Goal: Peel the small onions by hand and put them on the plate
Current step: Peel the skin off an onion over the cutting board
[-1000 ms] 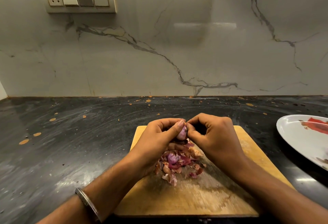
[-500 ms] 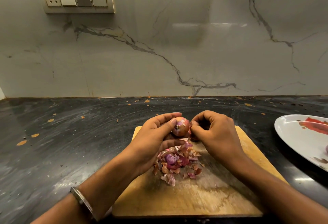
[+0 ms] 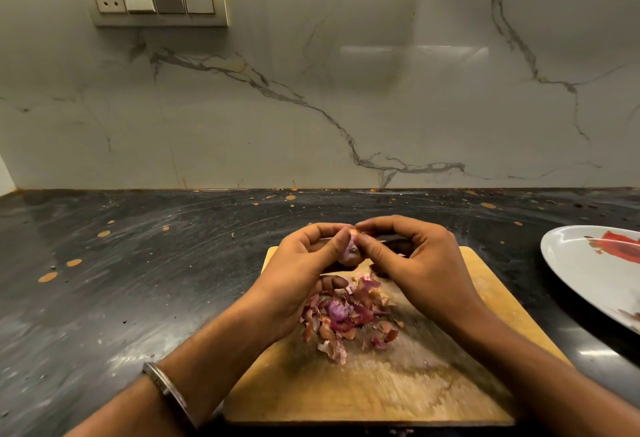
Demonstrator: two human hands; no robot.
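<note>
Over the chopping board, your left hand gripped a small onion while your right hand pinched its skin, peelings heaped below; the plate waited at the tabletop's right edge.

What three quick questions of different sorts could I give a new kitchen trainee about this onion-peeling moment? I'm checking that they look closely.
1. True or false: the small purple onion is held by both the left hand and the right hand.
2. The pile of papery purple-brown onion skins lies on: A) the white oval plate B) the wooden cutting board C) the dark stone counter.
3. On which side of the board is the plate?

Key: 1 true; 2 B; 3 right.
</note>
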